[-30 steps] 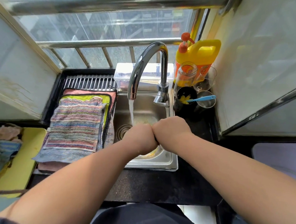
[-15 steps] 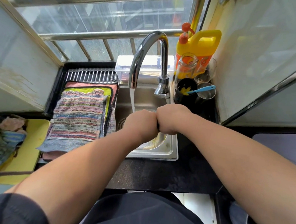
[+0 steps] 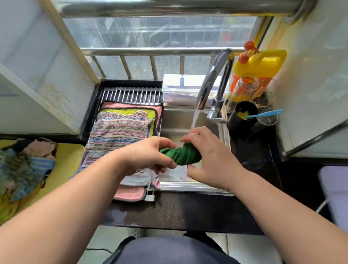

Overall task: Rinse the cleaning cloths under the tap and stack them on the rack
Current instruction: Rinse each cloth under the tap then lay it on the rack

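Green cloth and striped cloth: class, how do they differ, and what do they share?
Colour: the green cloth is plain green; the striped cloth has many-coloured bands. Pose: the green cloth is twisted into a roll; the striped cloth lies flat. Place: the left hand and right hand hold the green cloth over the sink; the striped cloth tops the stack on the rack. Both are cloths.

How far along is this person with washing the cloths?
Done: a striped cloth tops a flat stack on the rack, with yellow-green and pink ones beneath. In hand: the left hand and right hand hold a twisted green cloth over the sink while the tap runs. Left, probably: the crumpled heap of cloths on the yellow board looks unrinsed.
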